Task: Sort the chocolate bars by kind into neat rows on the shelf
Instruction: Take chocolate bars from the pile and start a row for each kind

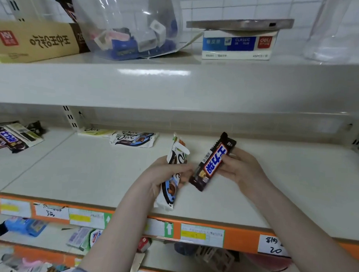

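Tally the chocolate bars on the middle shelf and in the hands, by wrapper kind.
White Dove bars: 3, two at the shelf back, one in the left hand.
Dark Snickers-type bars: 1 in the right hand, plus a heap at far left, too jumbled to count.
Countable total: 4.

Both bare forearms reach up and in from the bottom of the view, converging toward the middle. The left hand [165,174] sits palm-inward, fingers curled round a white-wrapped bar [170,188], gripping it near its middle so it stands nearly upright. The right hand [240,168] is just beside it, a touch higher, thumb and fingers pinching a dark bar [211,163] along its right edge, tilted with its top leaning right. The two hands are close together, knuckles almost meeting, wrists angled inward.
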Motion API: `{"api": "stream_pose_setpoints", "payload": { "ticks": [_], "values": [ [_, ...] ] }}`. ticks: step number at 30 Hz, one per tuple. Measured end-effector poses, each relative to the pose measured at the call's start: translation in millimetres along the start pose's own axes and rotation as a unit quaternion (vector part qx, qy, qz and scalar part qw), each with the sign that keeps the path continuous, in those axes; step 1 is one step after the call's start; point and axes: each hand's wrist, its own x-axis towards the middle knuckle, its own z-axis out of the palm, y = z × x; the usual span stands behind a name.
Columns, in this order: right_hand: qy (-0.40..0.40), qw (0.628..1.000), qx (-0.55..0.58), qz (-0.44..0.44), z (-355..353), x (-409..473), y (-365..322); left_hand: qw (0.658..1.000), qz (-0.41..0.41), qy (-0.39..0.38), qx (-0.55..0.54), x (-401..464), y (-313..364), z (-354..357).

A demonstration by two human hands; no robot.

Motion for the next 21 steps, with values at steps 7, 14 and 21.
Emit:
{"api": "stream_pose_setpoints", "payload": {
  "ticks": [7, 14, 21],
  "values": [
    [-0.064, 0.958, -0.272, -0.070, 23.1, 2.9, -14.8, 0.994, 0.072, 0.069, -0.044, 4.8, 17.1, -16.8],
    [-0.095, 0.911, -0.385, -0.115, 34.9, 1.0, -4.4, 0.997, 0.060, 0.054, 0.019, 8.9, 6.3, -24.4],
    [-0.134, 0.780, -0.581, -0.192, 27.0, -7.3, 9.5, 0.994, 0.056, 0.098, -0.008, 9.3, -1.7, -31.7]
  ]
}}
